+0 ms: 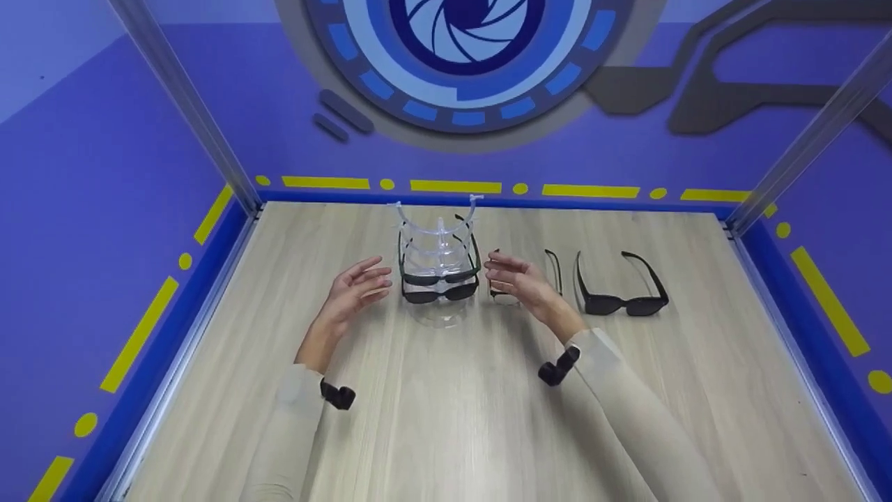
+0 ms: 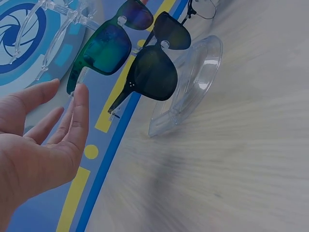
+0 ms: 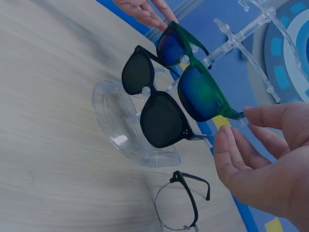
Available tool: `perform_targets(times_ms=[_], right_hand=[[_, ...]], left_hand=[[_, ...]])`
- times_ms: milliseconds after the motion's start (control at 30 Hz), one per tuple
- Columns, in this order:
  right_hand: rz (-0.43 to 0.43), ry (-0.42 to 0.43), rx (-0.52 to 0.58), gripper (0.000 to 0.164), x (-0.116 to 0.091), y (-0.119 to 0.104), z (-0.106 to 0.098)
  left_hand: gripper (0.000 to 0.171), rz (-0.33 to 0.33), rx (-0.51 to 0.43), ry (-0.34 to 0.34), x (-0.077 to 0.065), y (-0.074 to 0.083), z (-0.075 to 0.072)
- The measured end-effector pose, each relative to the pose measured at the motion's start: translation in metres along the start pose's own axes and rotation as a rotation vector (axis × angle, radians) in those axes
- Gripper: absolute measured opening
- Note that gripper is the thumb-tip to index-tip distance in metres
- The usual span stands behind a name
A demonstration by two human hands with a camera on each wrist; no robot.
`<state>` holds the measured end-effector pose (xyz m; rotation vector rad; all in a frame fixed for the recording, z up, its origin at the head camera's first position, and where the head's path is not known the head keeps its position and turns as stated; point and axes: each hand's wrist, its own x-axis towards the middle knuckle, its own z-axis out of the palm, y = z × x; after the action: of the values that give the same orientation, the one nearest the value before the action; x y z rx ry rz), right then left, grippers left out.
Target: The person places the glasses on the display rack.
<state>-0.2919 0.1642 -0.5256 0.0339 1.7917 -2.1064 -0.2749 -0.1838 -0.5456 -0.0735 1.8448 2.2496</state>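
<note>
A clear plastic display stand (image 1: 440, 240) carries two pairs of sunglasses, one above the other. The upper pair, green-framed sunglasses (image 3: 199, 94), has blue-green mirrored lenses; below it sit black sunglasses (image 3: 162, 119) with dark lenses. My left hand (image 1: 355, 286) is just left of the stand, fingers extended and slightly bent, holding nothing. On the other side, my right hand (image 1: 524, 280) has its thumb and fingers apart beside the green pair's hinge. The head view shows a small gap between each hand and the frames. Thin-framed eyeglasses (image 3: 195, 208) lie partly hidden behind the right hand.
Another pair of black sunglasses (image 1: 625, 305) rests on the wooden table (image 1: 432, 418) at the right, temples unfolded. Blue walls with metal corner posts (image 1: 188, 104) enclose the table at the back and sides. The stand's clear curved base (image 2: 207, 65) touches the tabletop.
</note>
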Motion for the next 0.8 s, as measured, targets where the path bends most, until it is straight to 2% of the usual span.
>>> perform_targets(times_ms=[300,600,800], right_hand=[[0.030,-0.024,-0.006,0.056,-0.022,0.007,-0.010],[0.026,-0.072,-0.065,0.057,-0.036,0.017,-0.029],[0.045,-0.097,-0.087,0.059,-0.045,0.024,-0.041]], left_hand=[[0.052,-0.019,0.012,0.004,-0.019,-0.011,-0.003],[0.050,-0.015,0.019,-0.031,-0.025,-0.021,0.009],[0.053,-0.033,0.019,-0.129,-0.026,-0.033,0.026]])
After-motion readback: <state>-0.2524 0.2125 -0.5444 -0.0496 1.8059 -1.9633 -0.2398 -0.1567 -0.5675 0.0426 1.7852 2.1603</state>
